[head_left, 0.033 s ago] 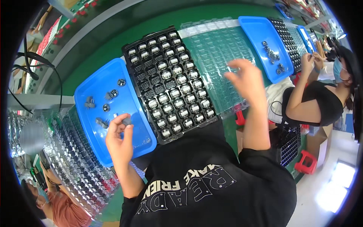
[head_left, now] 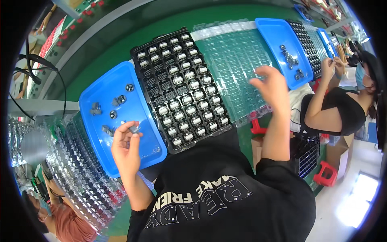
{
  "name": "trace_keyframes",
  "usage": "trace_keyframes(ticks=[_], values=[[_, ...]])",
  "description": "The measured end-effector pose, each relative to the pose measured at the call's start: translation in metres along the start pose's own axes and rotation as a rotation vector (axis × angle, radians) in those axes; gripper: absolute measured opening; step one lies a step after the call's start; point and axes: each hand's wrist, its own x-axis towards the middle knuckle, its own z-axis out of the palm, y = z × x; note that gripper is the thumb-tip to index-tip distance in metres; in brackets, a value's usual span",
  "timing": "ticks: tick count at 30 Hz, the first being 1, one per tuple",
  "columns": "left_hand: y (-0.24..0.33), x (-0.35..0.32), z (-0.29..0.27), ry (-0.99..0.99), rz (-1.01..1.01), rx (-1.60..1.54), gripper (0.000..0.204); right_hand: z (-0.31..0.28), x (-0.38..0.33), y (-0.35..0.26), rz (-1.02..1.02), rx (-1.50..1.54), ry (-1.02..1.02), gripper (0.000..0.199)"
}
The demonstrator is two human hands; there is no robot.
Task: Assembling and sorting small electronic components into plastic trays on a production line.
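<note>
- Nothing has moved since the earlier frame; both hands sit where they did.
- The left hand (head_left: 125, 150) pinches a small metal part (head_left: 134, 129) between its fingertips, over the near end of the blue tray (head_left: 150, 151), where more loose parts (head_left: 117, 105) lie.
- The right hand (head_left: 271, 88) hovers loosely spread and empty above the clear blister tray (head_left: 229, 56).
- Between them lies the black compartment tray (head_left: 153, 76), most pockets filled with metal parts.
- A co-worker (head_left: 338, 107) sits to the right.
</note>
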Motion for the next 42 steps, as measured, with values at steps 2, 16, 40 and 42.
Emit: trace_keyframes(ticks=[2, 16, 40, 42], values=[[0.006, 0.003, -0.001, -0.027, -0.027, -0.135, 0.03, -0.006, 0.002, 0.039, 0.121, -0.036, -0.016, 0.029], [0.03, 0.009, 0.023, -0.3, -0.237, -0.969, 0.028, -0.006, 0.004, 0.129, -0.063, 0.227, -0.163, 0.018], [0.047, -0.008, 0.038, -0.202, 0.138, -0.935, 0.046, 0.059, -0.075, -0.201, -0.757, 0.888, -0.035, 0.034], [0.048, -0.008, 0.037, -0.203, 0.156, -0.904, 0.045, 0.058, -0.075, -0.202, -0.761, 0.876, -0.04, 0.034]])
